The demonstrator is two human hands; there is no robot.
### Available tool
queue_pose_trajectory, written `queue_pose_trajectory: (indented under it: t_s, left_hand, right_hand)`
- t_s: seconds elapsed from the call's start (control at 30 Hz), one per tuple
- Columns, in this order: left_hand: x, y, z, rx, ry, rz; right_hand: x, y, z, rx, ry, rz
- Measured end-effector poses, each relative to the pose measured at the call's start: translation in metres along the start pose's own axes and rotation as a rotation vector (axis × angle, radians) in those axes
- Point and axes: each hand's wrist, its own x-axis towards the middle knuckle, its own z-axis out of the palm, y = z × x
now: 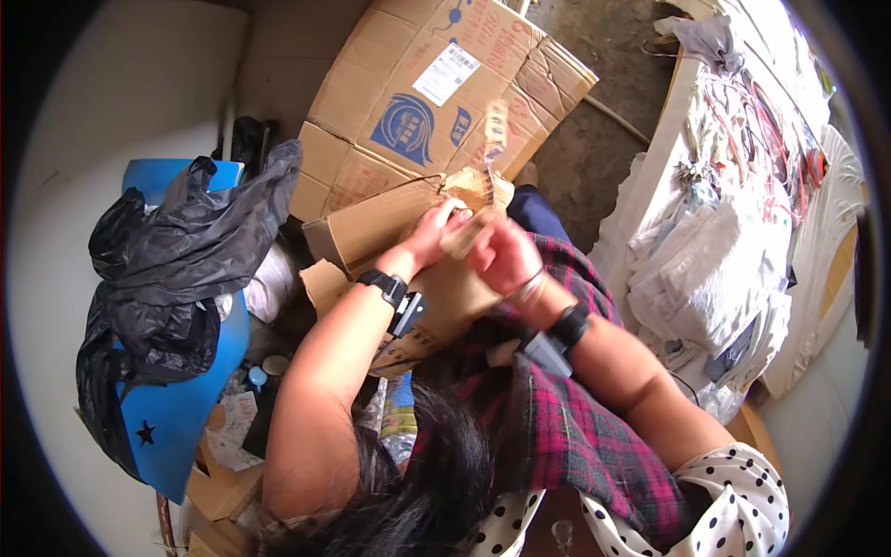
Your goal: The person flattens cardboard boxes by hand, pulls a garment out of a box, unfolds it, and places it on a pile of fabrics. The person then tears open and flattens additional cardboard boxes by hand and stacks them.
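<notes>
My left hand is closed on the torn edge of an opened cardboard box in front of my body. Close beside it on the right, my right hand is blurred, with its fingers curled by a strip of torn cardboard. Another piece with printing sticks up above my hands, also smeared. Behind them leans a large flattened carton with a white label and blue print. I wear a dark band on each wrist.
Black plastic bags hang over a blue panel on the left. At the right, a white table carries piled white cloths and tangled red cords. Bare floor shows between the carton and the table.
</notes>
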Motion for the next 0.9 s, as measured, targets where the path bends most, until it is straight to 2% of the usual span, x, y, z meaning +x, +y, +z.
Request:
queue_pose_trajectory:
  t_s: [0.03, 0.07, 0.1, 0.17, 0.2, 0.23, 0.3, 0.33, 0.37, 0.43, 0.5, 0.57, 0.63, 0.7, 0.77, 0.8, 0.83, 0.87, 0.9]
  left_hand:
    - [-0.005, 0.011, -0.009, -0.107, -0.077, -0.012]
    - [-0.011, 0.027, -0.015, -0.064, -0.039, -0.047]
    - [-0.013, 0.030, -0.019, -0.226, -0.106, -0.048]
    - [-0.020, 0.051, -0.022, -0.259, -0.114, -0.108]
    - [-0.023, 0.058, -0.024, -0.173, -0.152, -0.121]
    - [-0.024, 0.049, -0.018, -0.197, -0.152, -0.039]
    - [-0.032, 0.052, -0.014, -0.129, -0.073, 0.052]
    - [-0.036, 0.054, -0.015, -0.129, -0.070, 0.058]
    - [-0.041, 0.058, -0.016, -0.087, -0.070, 0.067]
    - [-0.048, 0.069, -0.019, -0.050, -0.068, 0.089]
    - [-0.060, 0.079, -0.020, -0.076, 0.035, 0.100]
    - [-0.070, 0.077, -0.018, -0.030, 0.056, 0.093]
    - [-0.080, 0.079, -0.015, 0.020, 0.138, 0.218]
    - [-0.088, 0.088, -0.012, -0.070, 0.098, 0.162]
    - [-0.094, 0.094, -0.008, 0.017, 0.155, 0.198]
    - [-0.095, 0.092, -0.004, 0.044, 0.209, 0.229]
    - [-0.097, 0.096, -0.003, 0.051, 0.225, 0.226]
    - [-0.100, 0.101, -0.005, 0.225, 0.264, 0.243]
    - [-0.102, 0.104, -0.006, 0.400, 0.304, 0.256]
  right_hand:
    - [0.002, -0.025, -0.005, 0.083, -0.035, -0.049]
    - [0.006, -0.054, -0.012, 0.141, -0.090, -0.035]
    - [0.006, -0.081, -0.017, 0.193, -0.144, -0.021]
    - [-0.005, -0.115, -0.009, 0.019, -0.022, -0.028]
    - [-0.012, -0.127, -0.009, -0.144, 0.032, -0.044]
    - [-0.014, -0.140, -0.018, -0.254, 0.022, -0.020]
    - [-0.012, -0.166, -0.032, -0.177, -0.107, -0.103]
    - [-0.025, -0.158, 0.005, -0.105, 0.018, -0.305]
    - [-0.029, -0.150, 0.004, -0.111, 0.016, -0.308]
    - [-0.034, -0.136, -0.013, -0.283, -0.408, -0.187]
    - [-0.039, -0.114, -0.054, -0.531, -0.378, 0.190]
    - [-0.039, -0.092, -0.046, -1.258, -0.315, 0.290]
    - [-0.023, -0.073, -0.038, -1.379, -0.225, -0.019]
    - [-0.002, -0.067, -0.027, -1.658, -0.516, -0.451]
    - [0.030, -0.061, -0.018, -1.995, -0.717, -0.523]
    - [0.045, -0.052, -0.025, -1.993, -0.733, -0.527]
    - [0.064, -0.041, -0.039, -1.801, -0.739, -0.532]
    - [0.074, -0.037, -0.034, -1.611, -0.746, -0.531]
    - [0.075, -0.042, -0.033, -1.613, -0.775, -0.533]
